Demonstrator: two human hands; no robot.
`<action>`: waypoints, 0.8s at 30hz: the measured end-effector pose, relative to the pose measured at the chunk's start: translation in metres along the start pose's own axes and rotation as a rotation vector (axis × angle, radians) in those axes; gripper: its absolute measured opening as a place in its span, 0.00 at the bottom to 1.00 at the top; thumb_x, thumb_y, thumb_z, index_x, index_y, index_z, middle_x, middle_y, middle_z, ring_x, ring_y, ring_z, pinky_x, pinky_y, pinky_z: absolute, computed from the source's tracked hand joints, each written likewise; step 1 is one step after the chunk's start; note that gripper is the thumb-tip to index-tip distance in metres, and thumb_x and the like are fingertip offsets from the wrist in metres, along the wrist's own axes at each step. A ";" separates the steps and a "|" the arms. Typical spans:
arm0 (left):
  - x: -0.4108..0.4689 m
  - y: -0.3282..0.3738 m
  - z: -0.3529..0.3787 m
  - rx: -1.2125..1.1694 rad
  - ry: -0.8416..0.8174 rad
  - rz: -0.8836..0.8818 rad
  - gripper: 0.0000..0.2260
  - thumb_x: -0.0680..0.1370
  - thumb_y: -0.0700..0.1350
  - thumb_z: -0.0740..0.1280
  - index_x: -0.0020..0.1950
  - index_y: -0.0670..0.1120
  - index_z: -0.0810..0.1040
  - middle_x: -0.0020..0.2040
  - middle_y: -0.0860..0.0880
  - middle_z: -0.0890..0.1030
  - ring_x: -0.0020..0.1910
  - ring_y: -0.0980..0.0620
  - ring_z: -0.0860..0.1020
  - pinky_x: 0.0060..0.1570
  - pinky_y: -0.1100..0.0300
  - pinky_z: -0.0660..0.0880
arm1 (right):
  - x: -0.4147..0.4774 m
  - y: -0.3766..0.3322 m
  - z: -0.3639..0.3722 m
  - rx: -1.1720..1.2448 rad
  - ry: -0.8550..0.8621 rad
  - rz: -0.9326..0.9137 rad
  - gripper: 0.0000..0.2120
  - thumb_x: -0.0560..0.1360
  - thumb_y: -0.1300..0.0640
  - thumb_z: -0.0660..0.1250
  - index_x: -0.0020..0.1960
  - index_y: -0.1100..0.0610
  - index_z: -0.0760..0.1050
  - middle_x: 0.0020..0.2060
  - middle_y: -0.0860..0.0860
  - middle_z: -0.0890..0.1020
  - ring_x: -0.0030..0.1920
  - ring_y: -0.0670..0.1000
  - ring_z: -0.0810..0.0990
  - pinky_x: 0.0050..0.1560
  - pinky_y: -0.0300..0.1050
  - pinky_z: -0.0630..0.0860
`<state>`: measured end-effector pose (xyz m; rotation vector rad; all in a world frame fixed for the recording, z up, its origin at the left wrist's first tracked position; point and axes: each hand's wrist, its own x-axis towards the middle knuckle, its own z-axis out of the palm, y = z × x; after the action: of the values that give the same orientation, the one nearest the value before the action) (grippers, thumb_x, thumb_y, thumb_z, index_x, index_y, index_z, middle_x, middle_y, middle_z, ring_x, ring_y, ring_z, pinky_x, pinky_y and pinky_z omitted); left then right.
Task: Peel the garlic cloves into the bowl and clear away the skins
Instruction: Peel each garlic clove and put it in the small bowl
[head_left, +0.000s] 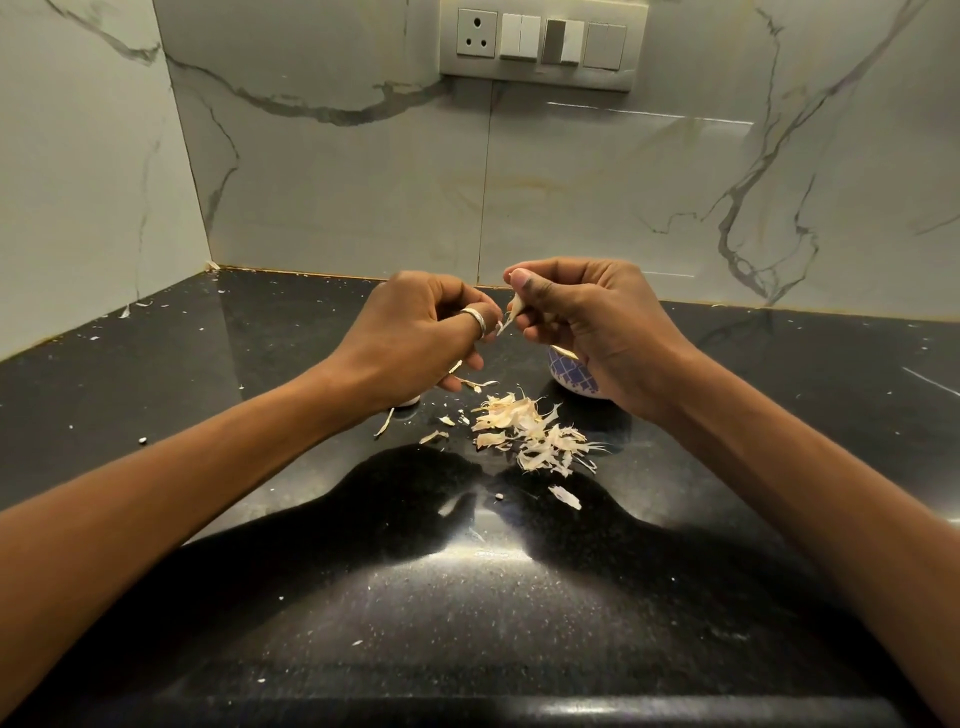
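A garlic clove (514, 307) is held in the air above the black counter, pinched by the thumb and fingers of my right hand (587, 327). My left hand (421, 332), with a silver ring on one finger, pinches a strip of skin (501, 326) hanging off the clove. A blue-and-white patterned bowl (574, 375) stands on the counter, mostly hidden under my right hand. A heap of loose garlic skins (530, 431) lies on the counter in front of the bowl, below both hands.
The black speckled counter (260, 415) runs into a corner of marble wall tiles, with a switch panel (540, 44) on the back wall. A small white object (409, 401) peeks out under my left wrist. Stray skin bits lie scattered, one flake (565, 496) nearer me.
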<state>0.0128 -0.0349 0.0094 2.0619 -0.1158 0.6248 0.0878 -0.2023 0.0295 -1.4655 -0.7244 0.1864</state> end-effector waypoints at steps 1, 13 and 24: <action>0.000 0.000 0.000 -0.009 -0.016 0.010 0.05 0.80 0.44 0.69 0.51 0.44 0.82 0.44 0.45 0.84 0.37 0.51 0.84 0.31 0.58 0.79 | 0.000 0.001 0.000 -0.011 0.006 -0.003 0.09 0.80 0.63 0.68 0.56 0.67 0.81 0.37 0.55 0.81 0.34 0.46 0.80 0.38 0.37 0.80; -0.001 -0.003 0.002 0.130 0.012 0.176 0.01 0.78 0.43 0.73 0.47 0.46 0.84 0.34 0.46 0.84 0.32 0.47 0.84 0.30 0.56 0.82 | 0.000 0.004 0.000 -0.094 -0.003 -0.032 0.07 0.80 0.62 0.68 0.55 0.65 0.81 0.37 0.55 0.82 0.35 0.46 0.80 0.40 0.38 0.80; -0.004 0.001 -0.001 0.157 0.015 0.186 0.06 0.75 0.45 0.71 0.38 0.49 0.82 0.32 0.50 0.81 0.32 0.44 0.80 0.33 0.44 0.80 | 0.002 0.008 -0.001 -0.100 -0.091 0.005 0.11 0.82 0.62 0.66 0.61 0.66 0.79 0.38 0.55 0.82 0.37 0.47 0.79 0.39 0.37 0.78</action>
<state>0.0089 -0.0357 0.0089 2.2141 -0.2597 0.7843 0.0925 -0.2007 0.0226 -1.5618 -0.8132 0.2245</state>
